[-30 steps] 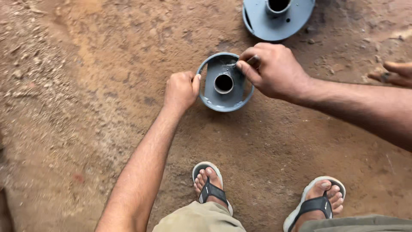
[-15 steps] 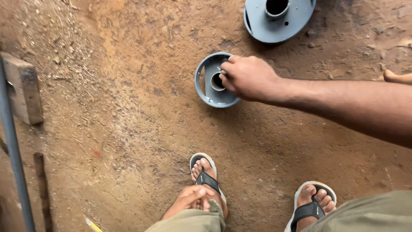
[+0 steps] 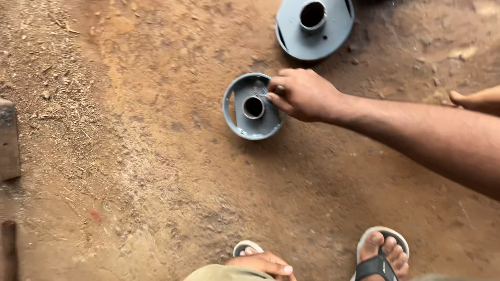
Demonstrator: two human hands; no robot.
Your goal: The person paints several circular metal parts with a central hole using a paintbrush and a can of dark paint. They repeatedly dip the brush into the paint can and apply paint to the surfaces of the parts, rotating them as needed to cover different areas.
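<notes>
A small grey pulley wheel (image 3: pixel 244 124) with a raised hub (image 3: pixel 253 106) lies flat on the dirt floor. My right hand (image 3: pixel 304 94) reaches in from the right and rests on its right rim. The fingers are pinched on a small metal piece beside the hub; what the piece is I cannot make out. My left hand (image 3: pixel 265 263) lies on my knee at the bottom edge, holding nothing.
A larger grey pulley wheel (image 3: pixel 312 36) lies at the top of the view. A wooden block (image 3: pixel 8 140) sits at the left edge. Another person's foot (image 3: pixel 476 99) shows at the right edge. My sandalled foot (image 3: pixel 383 255) is at the bottom right.
My left hand has let go of the small pulley's left rim and drawn back to my knee. My right hand has stayed at the hub, fingers still pinched.
</notes>
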